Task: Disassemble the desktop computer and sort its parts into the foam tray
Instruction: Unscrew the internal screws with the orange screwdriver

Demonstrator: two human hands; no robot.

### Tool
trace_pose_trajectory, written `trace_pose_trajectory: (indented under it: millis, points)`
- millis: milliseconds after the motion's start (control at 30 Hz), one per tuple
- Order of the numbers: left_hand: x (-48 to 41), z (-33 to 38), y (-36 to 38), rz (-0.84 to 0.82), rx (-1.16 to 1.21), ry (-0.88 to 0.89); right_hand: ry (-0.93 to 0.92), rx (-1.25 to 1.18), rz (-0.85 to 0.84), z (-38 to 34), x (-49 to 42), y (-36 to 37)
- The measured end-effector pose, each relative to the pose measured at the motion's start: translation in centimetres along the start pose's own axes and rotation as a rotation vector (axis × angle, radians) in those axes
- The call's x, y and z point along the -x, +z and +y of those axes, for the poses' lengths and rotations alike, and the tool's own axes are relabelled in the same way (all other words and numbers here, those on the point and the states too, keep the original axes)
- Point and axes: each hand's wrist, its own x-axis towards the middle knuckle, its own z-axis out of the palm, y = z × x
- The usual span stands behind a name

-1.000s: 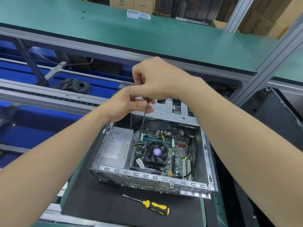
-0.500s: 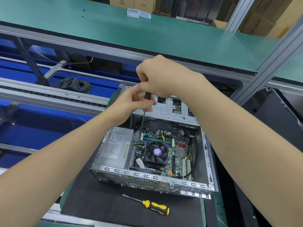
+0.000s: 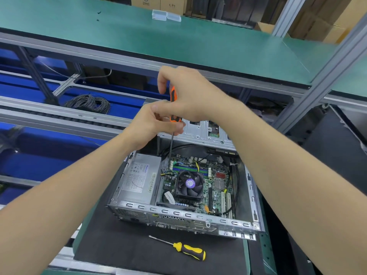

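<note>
Unscrewing, two-handed.
My right hand (image 3: 190, 94) curls round the orange-and-black plastic-handled screwdriver (image 3: 173, 96), and my left hand (image 3: 151, 124) pinches its lower end. The shaft drops almost vertically below both hands into the open grey metal desktop computer (image 3: 178, 215) on the worktop (image 3: 119, 251); I can't quite make out where the tip lands.

left hand (image 3: 150, 124), right hand (image 3: 191, 94), forearms (image 3: 79, 185) bare; sleeves possibly off-frame.
</note>
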Motion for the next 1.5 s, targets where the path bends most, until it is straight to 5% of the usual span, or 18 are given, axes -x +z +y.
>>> trace_pose_trajectory:
  millis: [200, 400, 533, 1000, 1500]
  points:
    - [-0.1, -0.7, 0.8, 0.119, -0.103, 0.045, 0.209, -0.293, 0.321, 0.7, 0.9, 2.4]
    - [0.9, -1.2, -0.7, -0.157, -0.183, -0.127, 0.226, -0.791, 0.315, 2.2, 2.1, 4.4]
    - [1.2, -2.2, -0.9, -0.169, -0.295, -0.213, 0.218, -0.587, 0.338, 3.0, 3.2, 7.4]
    - [-0.4, -3.8, -0.4, -0.478, -1.101, -0.367, 0.209, -0.704, 0.351, 4.3, 3.7, 8.4]
    - [0.2, -4.1, -0.6, -0.464, -0.863, -0.372, 0.22, -0.635, 0.352, 4.6, 3.7, 9.7]
